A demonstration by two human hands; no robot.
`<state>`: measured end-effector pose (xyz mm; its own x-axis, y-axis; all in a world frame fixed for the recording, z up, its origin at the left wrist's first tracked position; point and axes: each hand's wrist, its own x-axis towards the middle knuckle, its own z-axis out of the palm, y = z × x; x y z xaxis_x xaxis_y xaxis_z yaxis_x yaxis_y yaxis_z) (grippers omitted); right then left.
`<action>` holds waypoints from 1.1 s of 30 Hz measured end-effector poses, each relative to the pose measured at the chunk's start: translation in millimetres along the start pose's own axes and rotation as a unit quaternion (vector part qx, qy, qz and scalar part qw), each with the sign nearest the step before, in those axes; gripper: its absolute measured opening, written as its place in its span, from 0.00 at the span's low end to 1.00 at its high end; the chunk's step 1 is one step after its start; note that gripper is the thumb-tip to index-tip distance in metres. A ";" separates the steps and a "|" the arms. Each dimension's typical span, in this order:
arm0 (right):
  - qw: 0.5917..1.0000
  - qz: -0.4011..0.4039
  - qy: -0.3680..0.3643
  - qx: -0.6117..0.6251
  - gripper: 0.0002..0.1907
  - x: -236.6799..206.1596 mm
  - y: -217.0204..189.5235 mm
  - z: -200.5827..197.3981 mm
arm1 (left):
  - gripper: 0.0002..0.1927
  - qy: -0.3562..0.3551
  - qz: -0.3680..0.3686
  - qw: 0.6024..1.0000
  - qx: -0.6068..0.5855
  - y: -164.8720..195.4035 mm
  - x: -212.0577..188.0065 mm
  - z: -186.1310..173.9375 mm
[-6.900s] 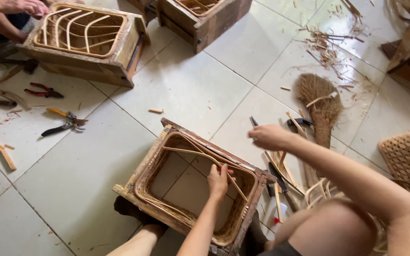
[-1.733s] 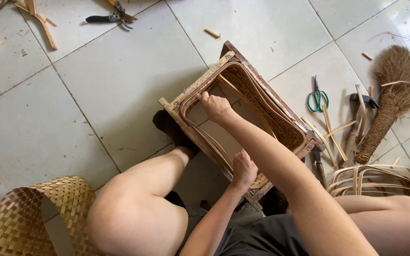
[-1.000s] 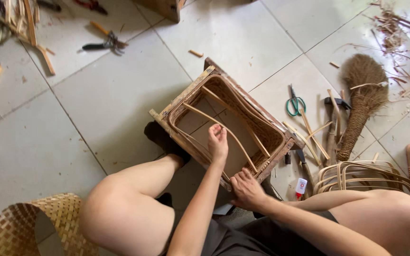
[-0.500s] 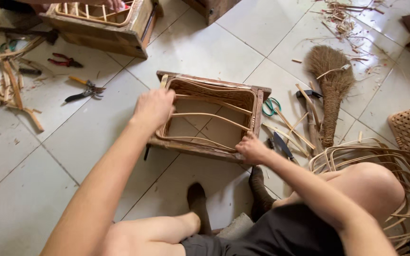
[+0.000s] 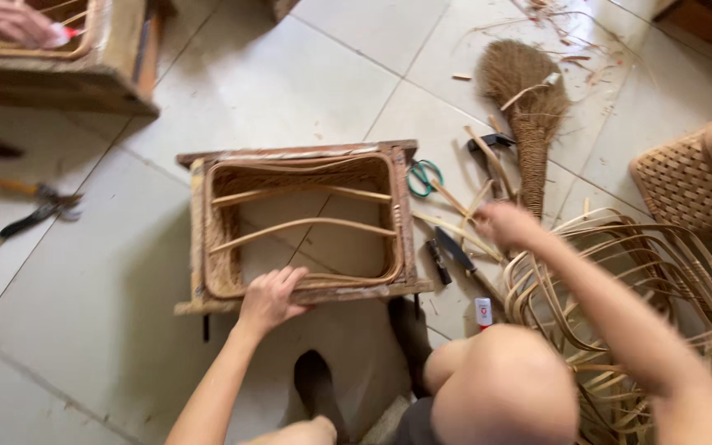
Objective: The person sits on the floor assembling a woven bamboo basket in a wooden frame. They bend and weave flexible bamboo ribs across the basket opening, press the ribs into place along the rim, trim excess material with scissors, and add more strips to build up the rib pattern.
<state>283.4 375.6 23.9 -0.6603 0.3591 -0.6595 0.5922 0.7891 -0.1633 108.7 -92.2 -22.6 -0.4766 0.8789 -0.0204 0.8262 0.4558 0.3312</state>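
Left hand [image 5: 269,298] rests fingers spread on the near rim of the wooden mould frame [image 5: 302,224] on the floor. Right hand [image 5: 506,224] reaches the loose strips [image 5: 463,206], grip blurred. Two ribs [image 5: 302,222] fitted; weaving mostly outstanding.

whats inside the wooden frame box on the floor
Inside the wooden frame: a rattan lining round the walls, two bent rattan strips across, floor tile showing through. The left hand covers part of the near rim.

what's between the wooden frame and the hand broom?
In the head view, green-handled scissors lie on the tile between the wooden frame and the hand broom, along with loose rattan strips and a dark tool.
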 end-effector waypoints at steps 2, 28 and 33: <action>0.992 -0.100 0.080 0.015 0.19 -3.6 16.9 52.0 | 0.40 0.036 0.002 0.999 -0.014 2.4 -5.2 3.4; 0.793 0.045 0.461 0.396 0.10 99.4 4.4 12.7 | 0.34 0.056 -0.001 0.996 -0.073 116.6 -0.3 35.4; 0.809 -0.236 0.482 0.242 0.13 67.7 -45.7 -48.2 | 0.31 0.061 0.024 0.995 -0.081 111.2 0.5 36.8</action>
<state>189.3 387.9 22.1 -0.7810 0.4800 0.3995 0.1265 0.7481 -0.6515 211.4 -35.8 -20.5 -0.4781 0.8714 0.1104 0.7944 0.3754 0.4775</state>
